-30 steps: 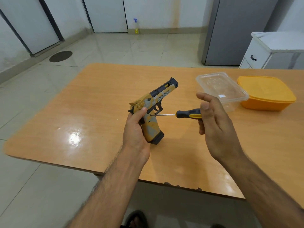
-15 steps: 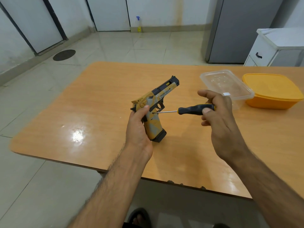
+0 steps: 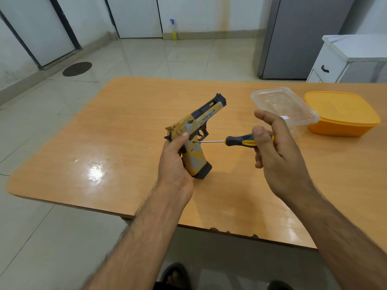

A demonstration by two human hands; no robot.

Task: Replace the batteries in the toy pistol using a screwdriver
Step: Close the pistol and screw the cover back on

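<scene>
The wooden surface (image 3: 129,130) runs wide and bare toward nine o'clock, its near edge just under my wrists. At two o'clock an orange container (image 3: 343,116) touches a clear tub (image 3: 278,103). My left hand (image 3: 174,162) grips the toy pistol (image 3: 195,137) upright, butt on the wood. My right hand (image 3: 278,151) pinches the screwdriver (image 3: 238,140), tip at the grip; its forefinger has lifted straight since half a second ago.

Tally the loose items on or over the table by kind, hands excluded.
Toy pistol: 1
Screwdriver: 1
Clear plastic container: 1
Orange lidded container: 1
Total: 4
</scene>
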